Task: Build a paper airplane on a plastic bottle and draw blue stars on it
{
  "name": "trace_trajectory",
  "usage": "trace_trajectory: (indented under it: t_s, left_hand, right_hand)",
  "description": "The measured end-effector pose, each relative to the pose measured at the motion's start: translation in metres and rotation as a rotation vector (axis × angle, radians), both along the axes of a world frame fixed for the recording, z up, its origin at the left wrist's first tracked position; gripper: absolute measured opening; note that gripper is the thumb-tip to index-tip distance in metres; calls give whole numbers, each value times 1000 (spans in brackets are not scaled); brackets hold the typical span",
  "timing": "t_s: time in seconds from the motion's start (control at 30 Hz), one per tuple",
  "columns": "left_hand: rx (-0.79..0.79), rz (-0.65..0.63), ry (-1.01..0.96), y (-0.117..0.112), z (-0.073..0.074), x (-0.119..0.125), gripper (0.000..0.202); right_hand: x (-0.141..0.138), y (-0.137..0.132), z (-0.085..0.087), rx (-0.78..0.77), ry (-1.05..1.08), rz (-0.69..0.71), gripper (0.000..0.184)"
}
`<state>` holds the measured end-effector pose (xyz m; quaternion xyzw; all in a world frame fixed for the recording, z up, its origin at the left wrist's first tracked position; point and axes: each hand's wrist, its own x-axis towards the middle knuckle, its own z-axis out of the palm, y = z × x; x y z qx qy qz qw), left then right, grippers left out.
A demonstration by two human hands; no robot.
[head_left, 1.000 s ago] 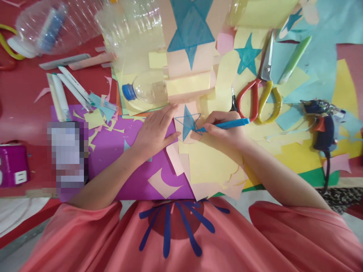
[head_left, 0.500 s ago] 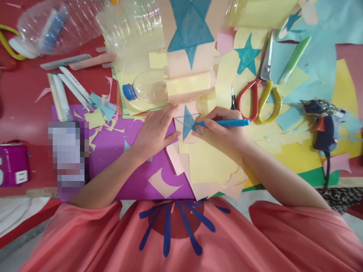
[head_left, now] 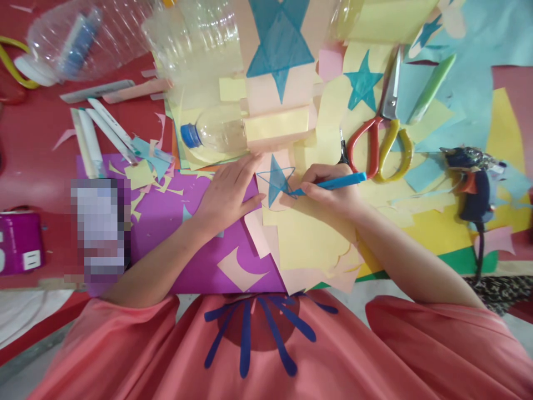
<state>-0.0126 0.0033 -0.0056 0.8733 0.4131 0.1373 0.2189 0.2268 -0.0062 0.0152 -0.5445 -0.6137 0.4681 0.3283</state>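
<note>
My right hand [head_left: 331,189] is closed around a blue felt-tip pen [head_left: 343,181], its tip on the lower right point of a star [head_left: 275,180] drawn in blue. The star's middle, top and lower left are coloured in; its upper left point is only an outline. It is on a small peach paper [head_left: 263,194]. Fingers stretched out, my left hand [head_left: 231,191] lies flat, its fingertips at the left edge of that paper. Just above lies a small clear bottle [head_left: 216,130] with a blue cap and a yellow paper band.
Scissors [head_left: 390,105] with red and yellow handles lie right of centre, beside a green-handled cutter [head_left: 433,89]. A glue gun [head_left: 477,191] rests at the right. Several white markers [head_left: 110,130], paper scraps and large clear bottles [head_left: 83,41] occupy the left. A finished blue star [head_left: 363,80] lies above.
The pen tip has shifted slightly down and right along the star's lower right point, and the pen is tilted more. My left hand stays in place.
</note>
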Motion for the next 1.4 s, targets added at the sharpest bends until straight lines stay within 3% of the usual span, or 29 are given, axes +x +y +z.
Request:
trace_trajectory:
  t_s: [0.23,0.83,1.23,1.4]
  left_hand:
    - [21,2,8,0,0,0,65]
    - [20,5,6,-1,1,1,64]
    - [13,4,0,-1,1,1,65]
    - [15,5,-8,-1,1,0,64]
  right_hand:
    - [-2,-1,-1,59,5,-100,19]
    - [2,-1,0,0,-36,10,22]
    - [0,0,-1,12,-6,-25,23]
    - [2,0,0,28,41,-65,15]
